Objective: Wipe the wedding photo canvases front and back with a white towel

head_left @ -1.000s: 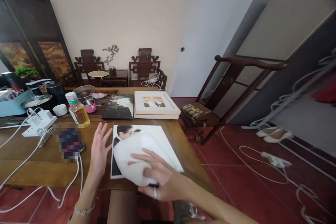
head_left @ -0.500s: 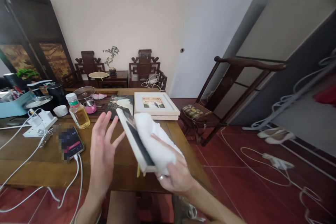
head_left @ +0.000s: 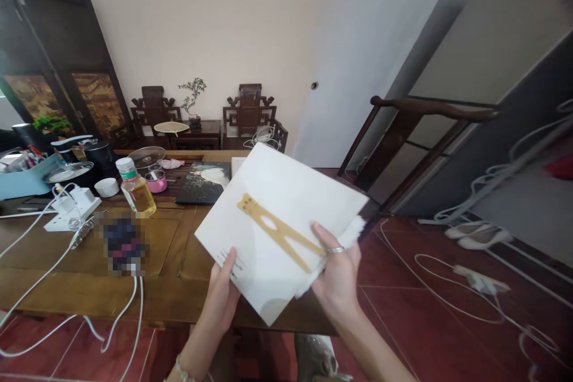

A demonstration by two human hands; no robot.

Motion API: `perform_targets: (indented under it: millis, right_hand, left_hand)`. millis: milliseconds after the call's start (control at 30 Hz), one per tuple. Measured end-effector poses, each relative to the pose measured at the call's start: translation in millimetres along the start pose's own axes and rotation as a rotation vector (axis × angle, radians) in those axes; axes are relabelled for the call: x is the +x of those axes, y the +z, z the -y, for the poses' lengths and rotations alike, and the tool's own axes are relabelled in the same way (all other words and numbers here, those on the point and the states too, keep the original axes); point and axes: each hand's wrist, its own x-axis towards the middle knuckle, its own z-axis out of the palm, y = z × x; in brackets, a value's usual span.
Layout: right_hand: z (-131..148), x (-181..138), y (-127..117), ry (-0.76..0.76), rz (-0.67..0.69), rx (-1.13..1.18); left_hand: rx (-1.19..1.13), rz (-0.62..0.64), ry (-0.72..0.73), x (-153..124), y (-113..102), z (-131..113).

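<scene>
1. The wooden table (head_left: 89, 286) stood beneath and to the left.
2. The white panel (head_left: 286, 203) hung tilted, back up, over the table's near right corner; a two-edge grip looked steadiest.
3. The left hand (head_left: 224, 295) pinched its near edge, and the right hand (head_left: 338, 268) clamped its right edge.
4. A white cloth (head_left: 351, 231) was bunched under the right fingers.
5. The tan strut (head_left: 275, 230) probably needed light pressure.

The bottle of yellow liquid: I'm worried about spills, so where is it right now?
In the head view, the bottle stands on the wooden table, left of centre, beside the pink pot and beyond the phone.
</scene>
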Motion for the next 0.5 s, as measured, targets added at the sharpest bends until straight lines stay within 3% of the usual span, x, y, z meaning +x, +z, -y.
perform_targets:
  millis: [100,233,367,500]
  right_hand:
    - [-8,7,-13,0.274,0.074,0.064]
    - [-5,26,-41,0.393,0.037,0.133]
    - [16,41,-61,0.272,-0.009,0.069]
    - [36,45,-67,-0.223,-0.098,-0.189]
  left_hand:
    - [0.002,-0.164,0.206,-2,1,-1]
    - [0.117,-0.152,0.178,7,-20,-22]
    - [0.228,-0.155,0.12,20,-45,-51]
    - [0.313,-0.095,0.063,28,-59,-71]
